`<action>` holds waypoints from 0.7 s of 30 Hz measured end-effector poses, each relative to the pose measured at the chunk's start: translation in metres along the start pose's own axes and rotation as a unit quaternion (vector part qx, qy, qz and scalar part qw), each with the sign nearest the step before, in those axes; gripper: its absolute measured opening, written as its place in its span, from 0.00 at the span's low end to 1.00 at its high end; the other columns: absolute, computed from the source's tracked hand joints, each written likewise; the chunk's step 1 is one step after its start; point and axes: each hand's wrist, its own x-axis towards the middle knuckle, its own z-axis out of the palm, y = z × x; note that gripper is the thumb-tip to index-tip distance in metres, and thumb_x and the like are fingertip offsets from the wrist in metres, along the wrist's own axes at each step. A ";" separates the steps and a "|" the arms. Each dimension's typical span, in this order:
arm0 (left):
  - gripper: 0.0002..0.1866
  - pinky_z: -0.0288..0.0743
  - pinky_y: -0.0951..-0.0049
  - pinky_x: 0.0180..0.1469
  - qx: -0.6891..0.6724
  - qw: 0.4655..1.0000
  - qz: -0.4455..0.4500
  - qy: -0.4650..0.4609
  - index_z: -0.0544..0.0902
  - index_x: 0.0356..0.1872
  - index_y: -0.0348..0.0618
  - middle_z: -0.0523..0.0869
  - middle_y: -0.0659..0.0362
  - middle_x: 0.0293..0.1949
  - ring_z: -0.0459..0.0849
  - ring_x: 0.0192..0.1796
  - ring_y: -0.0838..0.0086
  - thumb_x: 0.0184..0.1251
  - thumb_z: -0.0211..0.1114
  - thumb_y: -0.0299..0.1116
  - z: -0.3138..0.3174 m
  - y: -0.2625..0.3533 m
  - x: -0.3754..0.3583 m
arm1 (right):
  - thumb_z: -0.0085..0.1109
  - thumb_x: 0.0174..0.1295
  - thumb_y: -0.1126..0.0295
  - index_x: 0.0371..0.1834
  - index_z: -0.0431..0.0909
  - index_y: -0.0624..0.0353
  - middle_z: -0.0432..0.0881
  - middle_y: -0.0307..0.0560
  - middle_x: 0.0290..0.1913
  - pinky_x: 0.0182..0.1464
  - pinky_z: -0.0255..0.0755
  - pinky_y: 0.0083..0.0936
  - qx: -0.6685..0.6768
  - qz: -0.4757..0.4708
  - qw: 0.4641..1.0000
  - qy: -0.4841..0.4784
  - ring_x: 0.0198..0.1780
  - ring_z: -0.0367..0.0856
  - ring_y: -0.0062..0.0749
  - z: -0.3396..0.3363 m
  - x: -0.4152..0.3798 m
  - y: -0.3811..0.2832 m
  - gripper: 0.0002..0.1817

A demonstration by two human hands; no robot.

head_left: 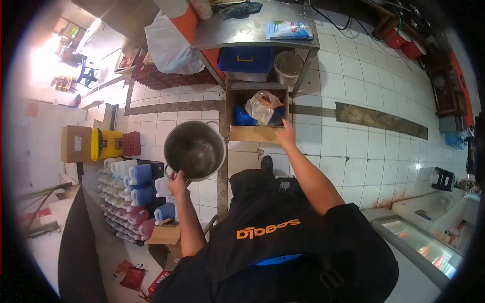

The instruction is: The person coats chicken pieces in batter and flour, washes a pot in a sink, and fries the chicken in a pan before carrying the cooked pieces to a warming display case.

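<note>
My left hand (178, 185) is closed around the near side of a large metal pot (218, 151), at its rim or handle. The pot is tipped so that its stained inside faces me. My right hand (286, 135) is at the near right corner of an open cardboard box (252, 134), its fingers gripping the edge there. Inside the box lie a clear plastic bag (261, 108) with orange-brown contents and a blue bundle (245, 117).
Behind the box stands a steel table (232, 33) with a blue-lidded bin (245, 63) and a round tub (289, 65) beneath. Several jugs (140, 174) and an open carton (164, 235) stand at left. A glass-topped freezer (414, 240) is at right.
</note>
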 end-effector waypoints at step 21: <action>0.15 0.78 0.72 0.32 0.335 0.589 0.153 -0.719 0.77 0.43 0.37 0.82 0.58 0.35 0.81 0.33 0.74 0.52 0.62 0.25 0.357 -0.005 -0.341 | 0.54 0.61 0.69 0.55 0.71 0.60 0.78 0.43 0.50 0.40 0.72 0.23 0.368 0.378 0.591 0.611 0.41 0.80 0.27 -0.263 -0.378 -0.058 0.18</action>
